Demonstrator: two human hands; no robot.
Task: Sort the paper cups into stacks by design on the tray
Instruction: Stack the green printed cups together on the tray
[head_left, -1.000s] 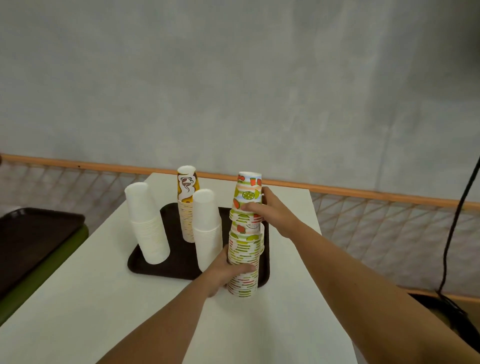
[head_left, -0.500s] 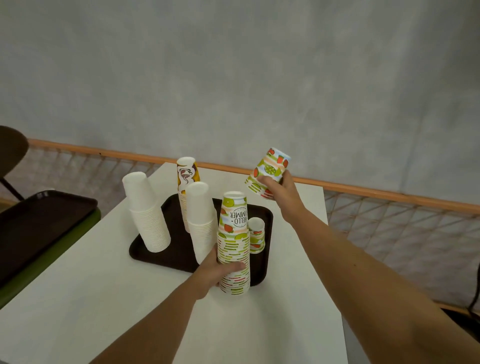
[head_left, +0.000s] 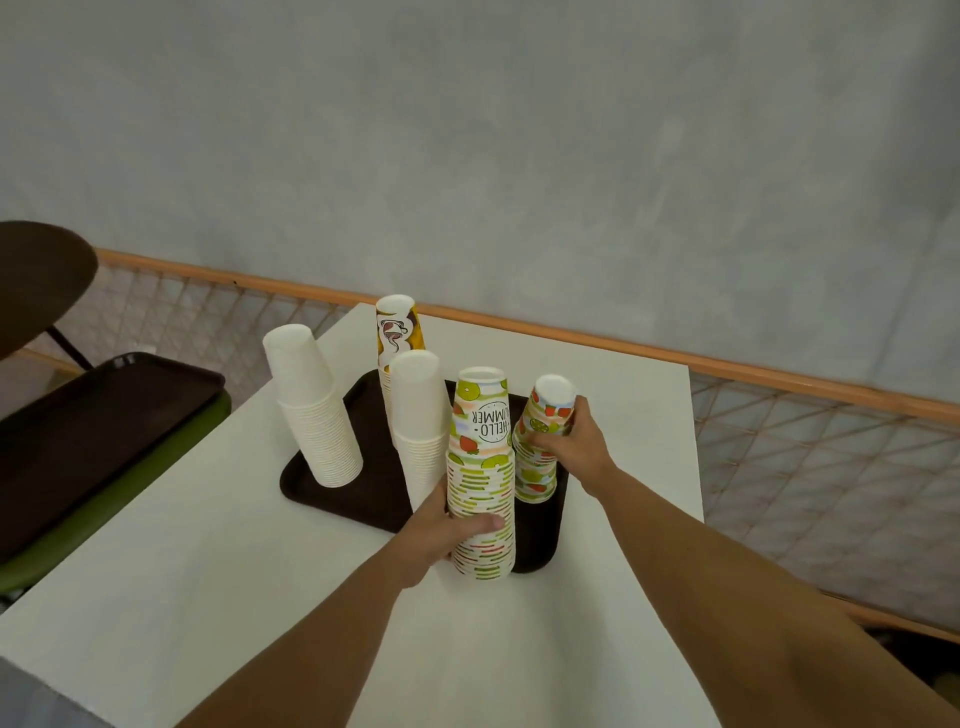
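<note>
Sorting is looking well along: the right hand (head_left: 569, 441) is pinching a fruit-print cup (head_left: 548, 408) onto a short stack (head_left: 535, 467) on the tray (head_left: 332, 486), the left hand (head_left: 444, 530) is gripping the mixed fruit-print stack (head_left: 482, 483) beside it, still awaiting sorting.

A plain canteen or cafeteria-style room, or a simple staged work area. A white table (head_left: 218, 571) stands against a bare grey-blue wall (head_left: 467, 130) with an orange rail (head_left: 753, 371) and tiled lower section. On the table sits a dark brown serving tray (head_left: 332, 483) carrying tall stacks of disposable paper cups (head_left: 311, 410). To the left, a second brown tray (head_left: 88, 426) rests on a green surface (head_left: 104, 514), beside part of a dark chair (head_left: 36, 280).
</note>
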